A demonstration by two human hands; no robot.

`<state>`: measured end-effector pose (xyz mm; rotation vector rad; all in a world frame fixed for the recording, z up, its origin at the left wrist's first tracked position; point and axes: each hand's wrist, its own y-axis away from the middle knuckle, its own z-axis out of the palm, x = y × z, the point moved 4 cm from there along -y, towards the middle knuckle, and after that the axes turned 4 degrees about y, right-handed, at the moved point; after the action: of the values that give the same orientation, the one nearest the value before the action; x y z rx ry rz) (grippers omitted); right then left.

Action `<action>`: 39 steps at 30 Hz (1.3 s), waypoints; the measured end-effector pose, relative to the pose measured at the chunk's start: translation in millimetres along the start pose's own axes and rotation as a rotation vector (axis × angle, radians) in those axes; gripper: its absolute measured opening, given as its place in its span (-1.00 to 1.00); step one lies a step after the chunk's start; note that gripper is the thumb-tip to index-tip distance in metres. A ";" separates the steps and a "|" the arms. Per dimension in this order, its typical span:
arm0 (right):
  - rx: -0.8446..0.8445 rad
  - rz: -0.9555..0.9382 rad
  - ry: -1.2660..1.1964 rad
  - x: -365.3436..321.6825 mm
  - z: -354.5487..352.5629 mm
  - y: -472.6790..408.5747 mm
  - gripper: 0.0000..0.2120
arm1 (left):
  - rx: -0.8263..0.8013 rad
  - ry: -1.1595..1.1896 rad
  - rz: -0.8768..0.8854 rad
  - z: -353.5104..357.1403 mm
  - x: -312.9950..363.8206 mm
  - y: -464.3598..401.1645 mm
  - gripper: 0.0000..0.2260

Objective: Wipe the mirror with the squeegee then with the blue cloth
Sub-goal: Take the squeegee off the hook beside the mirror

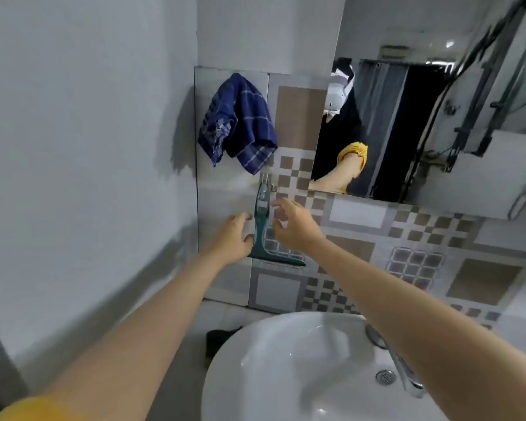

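White porcelain sits nearest you: one sink (286,354) under your forearms, with one metal faucet (404,372) at its right rim and one drain grille in the bowl. You lean over it because everything you need hangs on the tiled wall (362,238) behind.

Both of your arms reach forward over the basin. Your left hand (234,235) comes in from the left with fingers spread and curled, its fingertips just beside the squeegee's handle, perhaps brushing it; it grips nothing yet. Your right hand (292,224) comes from the right, fingers likewise apart and bent, close to the handle but not closed on it. I judge you are bracketing the tool from both sides so one hand can lift it off its hook while the other steadies it.

There is one squeegee (263,226), teal, hanging upright by its handle from a small hook, blade lowest and lying across the tiles. Hanging keeps the blade off the wet basin.

Above and to the left of it hangs one blue cloth (240,123), checked, draped and bunched from its own peg, well clear of both hands; it waits for the second pass.

Farthest, up and right, is one mirror (407,132), mounted above the tile band, showing a reflected arm with a yellow sleeve.
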<state>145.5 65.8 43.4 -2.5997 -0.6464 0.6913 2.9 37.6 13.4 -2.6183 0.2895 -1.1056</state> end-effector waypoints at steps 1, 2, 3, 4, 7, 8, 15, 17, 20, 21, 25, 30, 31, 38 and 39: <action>0.006 0.030 -0.007 3.6 4.2 -5.0 -0.61 | 0.003 0.029 0.008 2.1 -4.1 -5.4 -0.57; 0.012 0.058 -0.023 5.5 6.6 -10.0 -0.61 | 0.011 0.057 0.020 3.4 -8.3 -11.0 -0.58; 0.018 0.080 -0.047 9.4 10.3 -13.6 -0.61 | 0.010 0.075 0.026 7.4 -12.9 -16.6 -0.59; 0.016 0.109 -0.076 11.8 12.9 -16.1 -0.61 | 0.017 0.102 0.036 10.7 -16.5 -22.0 -0.61; 0.063 0.131 -0.199 16.6 20.1 -23.5 -0.67 | 0.028 0.209 0.020 23.3 -28.5 -37.8 -0.72; 0.102 0.131 -0.224 17.3 21.7 -24.9 -0.70 | 0.045 0.230 0.017 26.0 -30.3 -41.3 -0.76; 0.218 0.112 -0.295 24.1 37.8 -35.8 -0.75 | 0.154 0.367 0.004 36.6 -46.7 -51.7 -0.87; 0.227 0.129 -0.314 25.1 37.8 -37.5 -0.74 | 0.143 0.394 0.014 37.7 -48.9 -51.6 -0.87; 0.215 0.143 -0.319 22.4 34.7 -36.2 -0.73 | 0.145 0.434 0.016 39.0 -48.7 -50.0 -0.85; 0.208 0.143 -0.317 20.7 33.0 -35.2 -0.73 | 0.156 0.446 0.022 38.6 -47.6 -49.0 -0.84; 0.218 0.152 -0.315 14.0 19.1 -33.0 -0.72 | 0.201 0.501 0.065 32.3 -36.1 -41.5 -0.83; 0.239 0.136 -0.336 -0.9 -7.9 -31.9 -0.72 | 0.230 0.557 0.095 17.1 -12.1 -32.2 -0.81; 0.249 0.128 -0.346 -5.0 -14.3 -31.2 -0.72 | 0.247 0.564 0.092 12.8 -7.6 -30.0 -0.81; 0.322 -0.088 -0.142 -20.5 -68.2 -4.9 -0.76 | 0.245 0.545 0.157 -17.2 31.5 -9.9 -0.78; 0.336 -0.144 -0.032 -21.1 -78.0 1.3 -0.74 | 0.238 0.536 0.176 -20.4 39.6 -7.7 -0.77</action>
<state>171.7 35.8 113.7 -2.2163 -0.6561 0.7277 16.0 29.7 56.0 -2.0137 0.4546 -1.6460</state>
